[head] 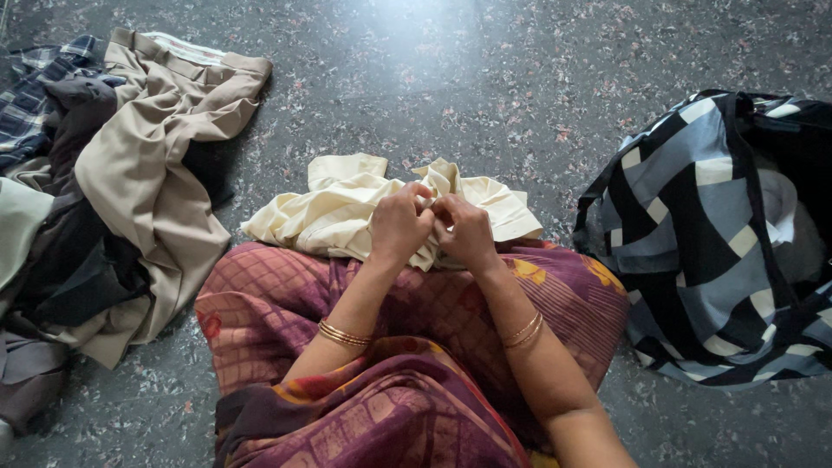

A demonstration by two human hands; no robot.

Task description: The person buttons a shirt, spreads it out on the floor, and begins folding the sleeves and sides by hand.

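Observation:
A crumpled cream-coloured garment [338, 208] lies on the floor against my knees. My left hand [399, 224] and my right hand [465, 230] meet over its middle, fingers pinched together on a fold of the cream cloth. Gold bangles sit on both wrists. My lap is covered by a maroon and purple patterned cloth [390, 347]. What the fingertips hold besides the cloth is hidden.
A heap of clothes [113, 199] in beige, dark brown and blue check lies on the left. A large bag [719, 243] with a black, grey and white block pattern stands open at the right. The floor [451, 78] is speckled grey stone.

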